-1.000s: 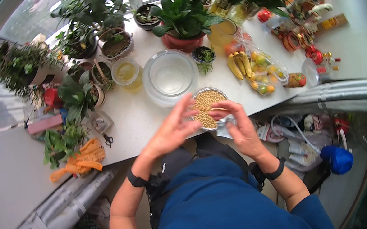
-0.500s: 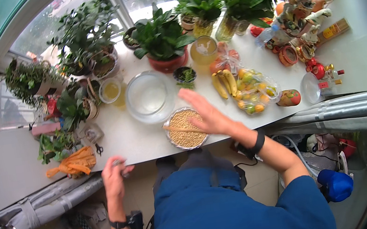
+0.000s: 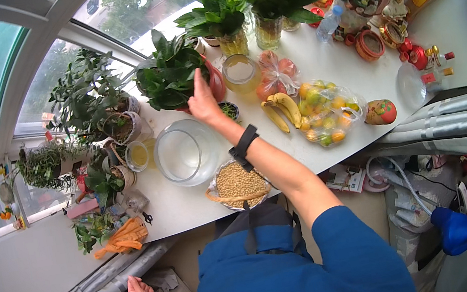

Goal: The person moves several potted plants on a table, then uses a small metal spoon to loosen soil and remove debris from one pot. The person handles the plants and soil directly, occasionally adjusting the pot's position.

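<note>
My right hand [image 3: 204, 102] reaches across the table to the leafy plant [image 3: 166, 77] in a red pot [image 3: 215, 80]. One finger is stretched out over the leaves by the pot's rim; the others are partly hidden, and whether they touch the plant is unclear. Below my right forearm sits a basket of beige beans [image 3: 240, 183] with a wooden handle across its near side. A round glass bowl [image 3: 187, 153] of clear liquid stands left of the forearm. Low at the left, off the table, my left hand [image 3: 140, 291] is closed, its contents hidden.
A glass of yellow liquid [image 3: 137, 155] stands left of the bowl. Bananas [image 3: 282, 112] and a plastic bag of fruit [image 3: 331, 112] lie right of my arm. Several potted plants line the window. Scissors [image 3: 147, 218] and an orange cloth [image 3: 123, 237] lie near the left edge.
My right hand has moved from above the bean basket, forward and left to the red-potted plant. My left hand has dropped lower and nearer my body. The whole view has turned.
</note>
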